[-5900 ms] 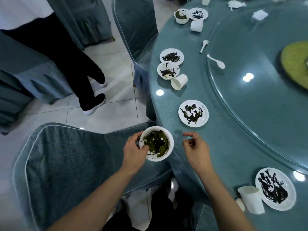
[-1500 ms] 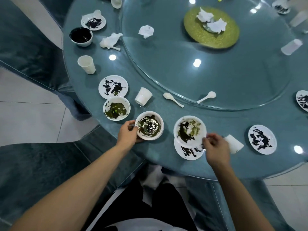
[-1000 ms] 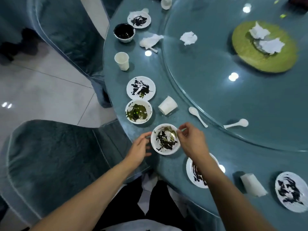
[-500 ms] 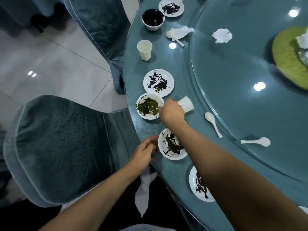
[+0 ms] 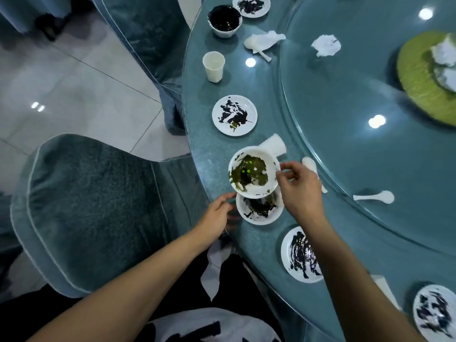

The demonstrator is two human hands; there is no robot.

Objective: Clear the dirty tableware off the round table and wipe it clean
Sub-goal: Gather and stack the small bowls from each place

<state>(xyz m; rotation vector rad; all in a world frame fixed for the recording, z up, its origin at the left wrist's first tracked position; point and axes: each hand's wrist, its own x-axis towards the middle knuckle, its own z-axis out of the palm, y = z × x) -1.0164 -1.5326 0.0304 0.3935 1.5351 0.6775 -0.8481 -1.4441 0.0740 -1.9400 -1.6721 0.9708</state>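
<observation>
Round teal worktop (image 5: 212,154) with a raised glass turntable (image 5: 357,99). On the outer ring: soiled white plates (image 5: 234,115), a bowl of dark residue (image 5: 224,21), an upright cup (image 5: 213,66), a tipped cup (image 5: 274,146), a crumpled napkin (image 5: 264,41). On the turntable: a spoon (image 5: 373,197), a napkin (image 5: 325,44), a green mat (image 5: 419,77).

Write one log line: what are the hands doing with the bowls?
right hand: holds green bowl by rim, above lower bowl | left hand: steadies lower bowl | step: stacking bowls

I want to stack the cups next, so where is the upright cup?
The upright cup stands near the table's left edge, between the dark-filled bowl beyond it and a smeared plate nearer.
</observation>
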